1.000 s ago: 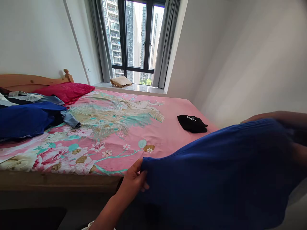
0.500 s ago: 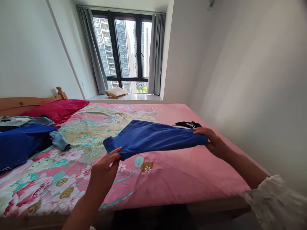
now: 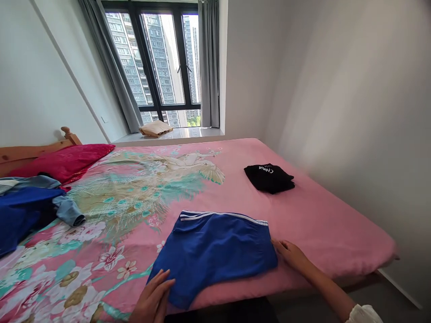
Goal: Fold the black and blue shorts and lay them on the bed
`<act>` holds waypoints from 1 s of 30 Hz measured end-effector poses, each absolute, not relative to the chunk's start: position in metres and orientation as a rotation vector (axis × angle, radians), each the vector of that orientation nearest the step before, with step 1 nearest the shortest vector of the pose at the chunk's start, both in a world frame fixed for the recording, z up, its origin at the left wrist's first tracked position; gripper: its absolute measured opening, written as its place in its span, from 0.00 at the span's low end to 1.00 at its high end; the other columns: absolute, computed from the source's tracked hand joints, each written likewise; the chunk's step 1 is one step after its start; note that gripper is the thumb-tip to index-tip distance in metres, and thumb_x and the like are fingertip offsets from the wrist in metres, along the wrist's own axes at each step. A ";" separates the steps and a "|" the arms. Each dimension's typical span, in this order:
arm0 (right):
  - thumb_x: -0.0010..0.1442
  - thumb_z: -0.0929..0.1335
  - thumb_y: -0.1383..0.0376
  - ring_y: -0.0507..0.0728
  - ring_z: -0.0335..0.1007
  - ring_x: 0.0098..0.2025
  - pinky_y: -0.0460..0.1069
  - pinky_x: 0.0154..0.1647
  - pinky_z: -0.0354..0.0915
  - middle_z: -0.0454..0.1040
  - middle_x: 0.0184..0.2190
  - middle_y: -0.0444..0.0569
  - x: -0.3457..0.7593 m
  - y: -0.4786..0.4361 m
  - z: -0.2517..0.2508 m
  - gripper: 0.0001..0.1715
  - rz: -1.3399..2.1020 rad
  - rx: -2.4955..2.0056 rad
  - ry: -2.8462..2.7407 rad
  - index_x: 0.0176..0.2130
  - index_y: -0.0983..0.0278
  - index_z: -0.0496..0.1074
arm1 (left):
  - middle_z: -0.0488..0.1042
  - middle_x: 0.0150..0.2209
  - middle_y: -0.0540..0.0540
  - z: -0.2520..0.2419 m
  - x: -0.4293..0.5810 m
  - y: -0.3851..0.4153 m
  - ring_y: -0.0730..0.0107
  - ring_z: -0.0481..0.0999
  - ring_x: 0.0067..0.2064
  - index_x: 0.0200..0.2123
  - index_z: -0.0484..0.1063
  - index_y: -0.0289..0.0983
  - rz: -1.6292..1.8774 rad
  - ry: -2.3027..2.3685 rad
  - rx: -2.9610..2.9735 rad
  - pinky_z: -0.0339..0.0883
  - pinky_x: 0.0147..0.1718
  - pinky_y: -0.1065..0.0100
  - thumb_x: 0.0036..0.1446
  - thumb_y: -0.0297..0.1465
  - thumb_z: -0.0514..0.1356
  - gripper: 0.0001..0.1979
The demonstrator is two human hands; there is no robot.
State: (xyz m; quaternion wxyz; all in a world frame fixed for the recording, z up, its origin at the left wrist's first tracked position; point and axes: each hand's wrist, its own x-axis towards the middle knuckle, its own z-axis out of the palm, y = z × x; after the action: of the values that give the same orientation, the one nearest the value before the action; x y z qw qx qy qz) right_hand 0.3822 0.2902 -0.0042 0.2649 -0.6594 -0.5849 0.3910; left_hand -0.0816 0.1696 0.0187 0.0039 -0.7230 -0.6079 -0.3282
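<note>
Blue shorts (image 3: 218,251) with white side stripes lie folded in half at the bed's near edge, the stripes along their far side. My left hand (image 3: 153,294) rests at the lower left corner of the shorts, fingers stretched out over the cloth. At the opposite end, by the waistband, is my right hand (image 3: 291,255). Its fingers reach toward the edge of the shorts and are not closed round the cloth; whether the tips touch it is hard to see.
A folded black garment (image 3: 269,178) with white lettering lies farther back on the pink floral sheet (image 3: 323,215). Rumpled clothes (image 3: 28,211) and a red pillow (image 3: 72,163) are at the left. A folded beige item (image 3: 156,128) sits on the windowsill.
The shorts, held up between both hands before, now lie flat on the bed, nearer to me. Both hands have come down and loosened. The view has tilted slightly.
</note>
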 end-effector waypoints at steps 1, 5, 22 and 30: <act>0.55 0.61 0.41 0.65 0.72 0.43 0.54 0.46 0.65 0.78 0.36 0.54 0.376 0.296 -0.002 0.32 1.114 -1.777 -1.567 0.34 0.66 0.74 | 0.76 0.48 0.50 0.026 -0.074 0.186 0.60 0.74 0.51 0.41 0.76 0.48 -1.005 -1.960 -2.274 0.73 0.49 0.59 0.58 0.38 0.52 0.14; 0.53 0.62 0.40 0.65 0.73 0.43 0.54 0.45 0.65 0.79 0.37 0.55 0.360 0.314 -0.001 0.34 1.217 -1.783 -1.468 0.35 0.67 0.75 | 0.76 0.45 0.42 0.044 -0.057 0.260 0.61 0.74 0.49 0.44 0.73 0.38 -0.729 -2.341 -2.092 0.65 0.53 0.58 0.60 0.35 0.47 0.17; 0.46 0.65 0.43 0.66 0.74 0.42 0.53 0.42 0.68 0.79 0.36 0.53 0.365 0.321 -0.019 0.31 1.336 -1.782 -1.227 0.35 0.66 0.75 | 0.76 0.26 0.50 0.037 -0.085 0.413 0.67 0.76 0.32 0.27 0.71 0.39 -0.951 -2.733 -1.988 0.66 0.31 0.70 0.52 0.40 0.54 0.12; 0.50 0.67 0.44 0.63 0.72 0.48 0.50 0.49 0.67 0.78 0.43 0.53 0.369 0.325 -0.010 0.33 1.490 -1.594 -1.154 0.44 0.67 0.75 | 0.76 0.37 0.38 0.031 -0.048 0.416 0.56 0.75 0.41 0.37 0.71 0.35 -1.228 -2.523 -1.780 0.66 0.44 0.53 0.54 0.32 0.51 0.12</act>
State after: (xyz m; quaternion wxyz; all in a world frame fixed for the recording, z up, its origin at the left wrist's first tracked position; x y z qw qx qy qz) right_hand 0.3695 0.3248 -0.0102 0.3303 -0.6095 -0.4414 0.5697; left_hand -0.0481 0.4160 0.0313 -0.0907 -0.5334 -0.7562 -0.3679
